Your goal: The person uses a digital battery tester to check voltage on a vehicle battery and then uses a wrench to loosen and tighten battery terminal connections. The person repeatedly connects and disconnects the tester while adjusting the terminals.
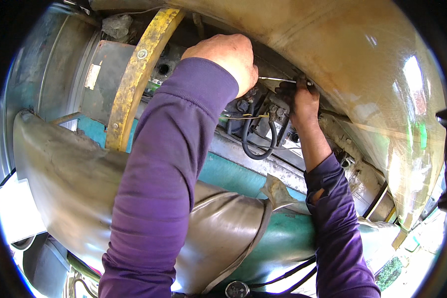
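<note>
left hand (227, 55) fingertips: hidden | thin metal tool (277, 79) tip: hidden by right hand (303, 99)

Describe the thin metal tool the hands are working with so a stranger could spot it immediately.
Start at the yellow curved metal bar at upper left and follow the purple-sleeved left hand rightward. Between it and the grimy right hand runs a slim silver rod, lying almost level. Unlike the looping black hoses just below, it is straight, shiny and thin.
</note>
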### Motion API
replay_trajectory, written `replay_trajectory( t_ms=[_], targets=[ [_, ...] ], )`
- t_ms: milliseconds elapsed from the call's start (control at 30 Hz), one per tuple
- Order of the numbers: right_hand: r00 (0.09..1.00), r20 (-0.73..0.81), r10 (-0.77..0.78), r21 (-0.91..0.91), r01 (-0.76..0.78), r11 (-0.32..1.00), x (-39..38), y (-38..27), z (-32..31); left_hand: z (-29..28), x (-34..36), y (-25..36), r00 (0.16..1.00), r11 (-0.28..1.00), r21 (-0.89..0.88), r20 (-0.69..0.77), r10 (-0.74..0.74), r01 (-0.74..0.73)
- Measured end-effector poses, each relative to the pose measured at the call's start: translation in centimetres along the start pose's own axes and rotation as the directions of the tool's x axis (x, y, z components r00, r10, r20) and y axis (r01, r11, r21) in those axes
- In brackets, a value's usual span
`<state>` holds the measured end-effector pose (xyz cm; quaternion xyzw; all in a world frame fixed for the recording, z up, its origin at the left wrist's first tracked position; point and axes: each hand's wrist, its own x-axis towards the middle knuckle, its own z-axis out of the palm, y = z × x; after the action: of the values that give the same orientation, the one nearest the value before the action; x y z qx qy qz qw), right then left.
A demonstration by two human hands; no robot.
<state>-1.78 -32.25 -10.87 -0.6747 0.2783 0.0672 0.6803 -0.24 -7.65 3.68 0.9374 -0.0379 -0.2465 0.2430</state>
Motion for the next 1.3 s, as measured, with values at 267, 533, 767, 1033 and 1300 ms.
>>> replay_trajectory(
  t_ms=[267,533,767,1033,1300],
  targets=[
    [0.795,0.503,-0.339,-0.785,0.584,0.206,-5.3,-2.7,4.2,0.3,-0.1,-0.2,0.999,1.000,-0.007,-0.048,0.022,-0.023],
    [0.993,-0.014,0.121,-0.018,-0.121,0.992,-0.7,-1.7,1.5,0.1,0.0,0.1,0.999,1.000,0.007,-0.033,-0.006,0.006],
    [0.939,0.332,-0.091,-0.605,0.286,0.743,-2.0,-4.0,0.4,-0.3,0.0,0.0,0.998,0.998,0.034,-0.040,-0.054,0.056],
    [0.818,0.246,0.519,-0.512,-0.346,0.787,-3.2,-4.3,1.3,1.1,0.7,-0.3,0.992,0.987,0.103,0.017,-0.128,0.125],
    [0.769,0.474,0.429,-0.822,0.561,-0.098,-3.6,-4.8,3.7,3.1,1.5,-0.4,0.956,0.965,0.183,0.195,-0.220,0.185]
  ],
)
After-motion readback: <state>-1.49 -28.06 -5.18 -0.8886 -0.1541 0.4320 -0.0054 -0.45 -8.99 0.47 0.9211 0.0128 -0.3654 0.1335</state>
